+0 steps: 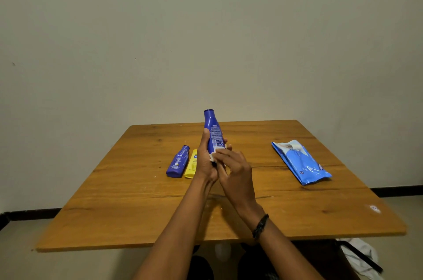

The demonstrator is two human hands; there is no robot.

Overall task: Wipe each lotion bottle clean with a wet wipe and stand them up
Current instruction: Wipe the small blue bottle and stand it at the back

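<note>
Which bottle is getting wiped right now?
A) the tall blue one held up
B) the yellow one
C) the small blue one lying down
A: the left hand holds the tall blue bottle up while the right hand holds a wipe against its lower part.

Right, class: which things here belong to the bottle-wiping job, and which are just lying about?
Part of the job:
tall blue bottle, held by the left hand
wet wipe, held against it by the right hand
small blue bottle and yellow bottle, both lying down
wipes pack

Lying about:
white cloth on the floor
white scrap on the table
</note>
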